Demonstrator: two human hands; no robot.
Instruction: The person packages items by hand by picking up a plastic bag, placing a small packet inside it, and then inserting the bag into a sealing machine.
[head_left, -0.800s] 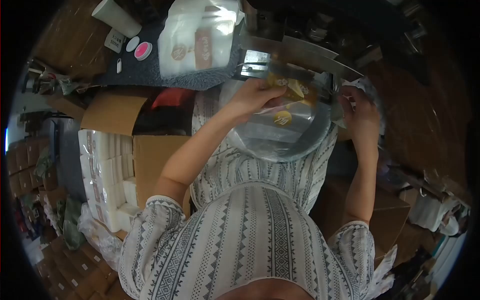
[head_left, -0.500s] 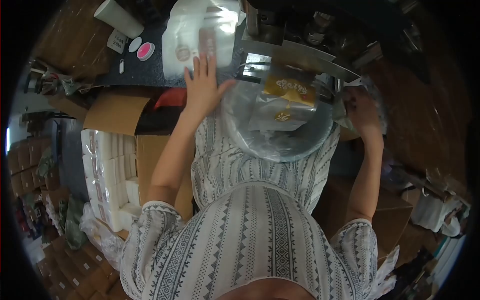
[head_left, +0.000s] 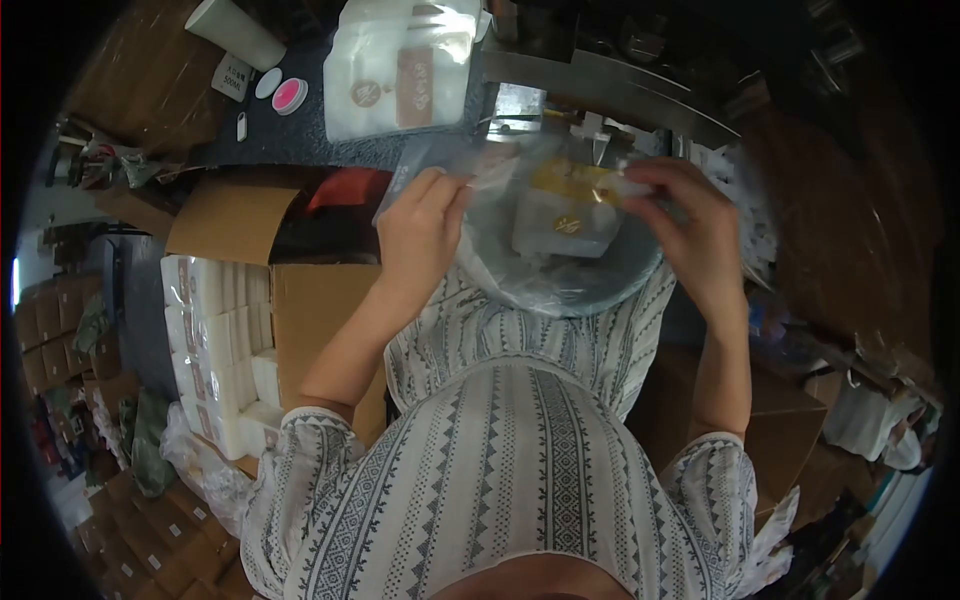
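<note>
My left hand is closed in a pinch on a translucent plastic bag, which is smeared by motion and shows part of a brownish label. My right hand pinches a small whitish piece, too blurred to name. Between my hands, a clear pouch with gold print lies in a round basin lined with plastic, above my lap. Beyond my left hand, a stack of translucent printed bags rests on a dark cloth.
A metal machine edge runs behind the basin. On my left stands an open carton beside stacked white packs. A white cup and a round pink tub are at the back left.
My left hand has come off the stack toward me, now with a bag in its fingers. My right hand has moved left over the basin's edge, holding a small whitish piece.
</note>
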